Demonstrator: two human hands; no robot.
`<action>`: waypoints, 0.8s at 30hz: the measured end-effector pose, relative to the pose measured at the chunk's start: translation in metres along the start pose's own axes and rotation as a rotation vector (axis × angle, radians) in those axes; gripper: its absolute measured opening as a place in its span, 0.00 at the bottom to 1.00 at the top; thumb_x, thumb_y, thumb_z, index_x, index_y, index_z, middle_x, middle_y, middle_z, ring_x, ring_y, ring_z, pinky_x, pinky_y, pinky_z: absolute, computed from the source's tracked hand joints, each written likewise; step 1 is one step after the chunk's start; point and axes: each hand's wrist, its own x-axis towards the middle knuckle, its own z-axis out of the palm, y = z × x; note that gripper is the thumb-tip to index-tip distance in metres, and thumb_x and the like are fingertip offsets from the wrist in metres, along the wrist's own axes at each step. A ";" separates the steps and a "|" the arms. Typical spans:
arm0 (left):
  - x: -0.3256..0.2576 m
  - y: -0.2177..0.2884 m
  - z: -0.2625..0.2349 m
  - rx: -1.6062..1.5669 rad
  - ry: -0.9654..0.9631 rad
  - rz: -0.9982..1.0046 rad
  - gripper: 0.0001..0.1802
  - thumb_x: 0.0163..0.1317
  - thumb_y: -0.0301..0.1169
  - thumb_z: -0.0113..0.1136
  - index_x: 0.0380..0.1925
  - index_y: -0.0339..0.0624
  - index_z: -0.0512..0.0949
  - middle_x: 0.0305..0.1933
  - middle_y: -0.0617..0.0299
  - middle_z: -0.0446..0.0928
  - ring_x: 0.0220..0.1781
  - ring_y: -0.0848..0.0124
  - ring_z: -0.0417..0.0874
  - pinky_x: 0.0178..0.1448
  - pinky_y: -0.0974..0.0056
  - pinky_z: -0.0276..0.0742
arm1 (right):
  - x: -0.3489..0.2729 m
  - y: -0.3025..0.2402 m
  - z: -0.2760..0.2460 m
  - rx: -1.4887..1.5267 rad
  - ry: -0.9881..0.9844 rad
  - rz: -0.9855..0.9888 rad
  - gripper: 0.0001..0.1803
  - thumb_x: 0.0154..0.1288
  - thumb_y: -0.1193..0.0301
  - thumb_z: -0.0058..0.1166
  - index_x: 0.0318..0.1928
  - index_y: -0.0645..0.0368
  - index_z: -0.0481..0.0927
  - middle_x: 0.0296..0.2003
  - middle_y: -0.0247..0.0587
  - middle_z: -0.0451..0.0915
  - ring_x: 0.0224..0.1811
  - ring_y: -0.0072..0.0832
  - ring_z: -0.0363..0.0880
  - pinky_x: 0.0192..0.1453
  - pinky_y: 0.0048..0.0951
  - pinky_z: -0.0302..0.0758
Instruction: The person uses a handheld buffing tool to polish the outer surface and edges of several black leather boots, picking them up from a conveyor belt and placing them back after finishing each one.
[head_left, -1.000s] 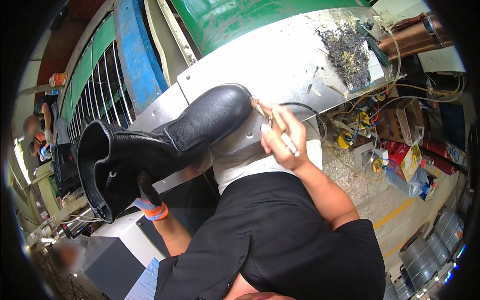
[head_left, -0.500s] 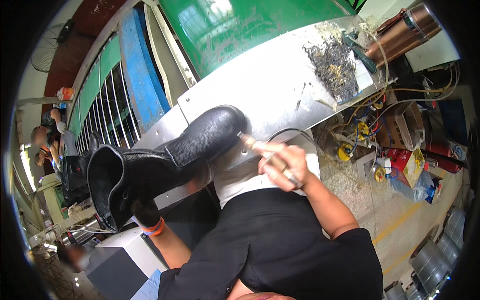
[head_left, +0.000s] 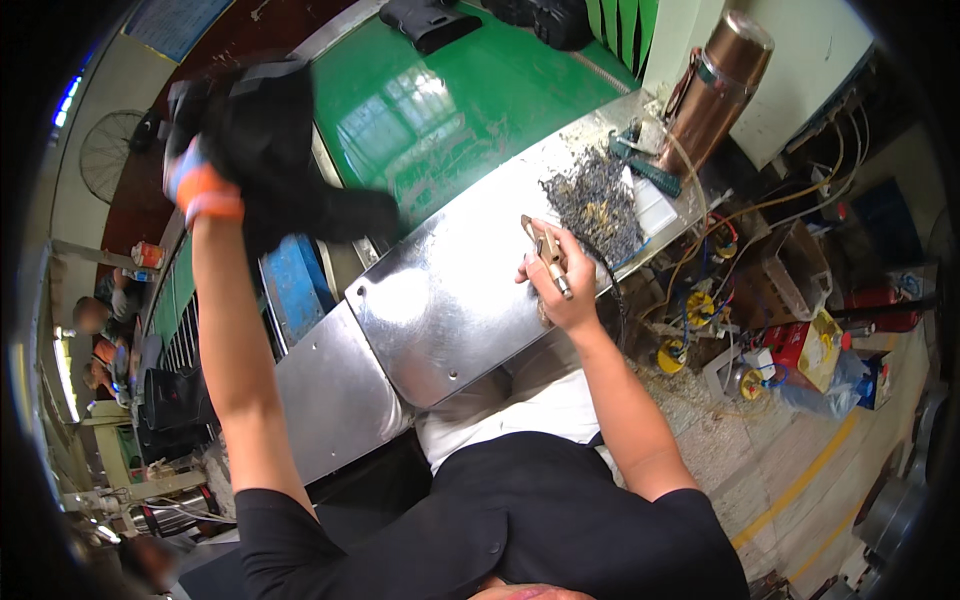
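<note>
Beyond green conveyor, left hand lifts blurred, apparently black boot.

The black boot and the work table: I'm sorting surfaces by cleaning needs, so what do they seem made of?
Black boot: probably leather or a synthetic look-alike, dull black with slight sheen; blurred, so uncertain. Work table: bare sheet metal, likely steel, with bright mirror-like glare.

Head view—steep, close, perhaps tilted—over steel bench.

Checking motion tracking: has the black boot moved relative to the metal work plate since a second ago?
Yes. The black boot, held in the left hand, has gone up and leftward off the metal work plate, toward the green conveyor belt.
</note>
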 end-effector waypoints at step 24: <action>-0.308 0.010 -0.160 1.202 -0.734 -0.183 0.31 0.58 0.44 0.66 0.60 0.44 0.73 0.67 0.51 0.68 0.72 0.49 0.63 0.77 0.47 0.52 | -0.003 -0.018 0.008 -0.063 -0.062 0.000 0.29 0.66 0.71 0.50 0.63 0.75 0.63 0.28 0.43 0.79 0.30 0.26 0.77 0.41 0.28 0.76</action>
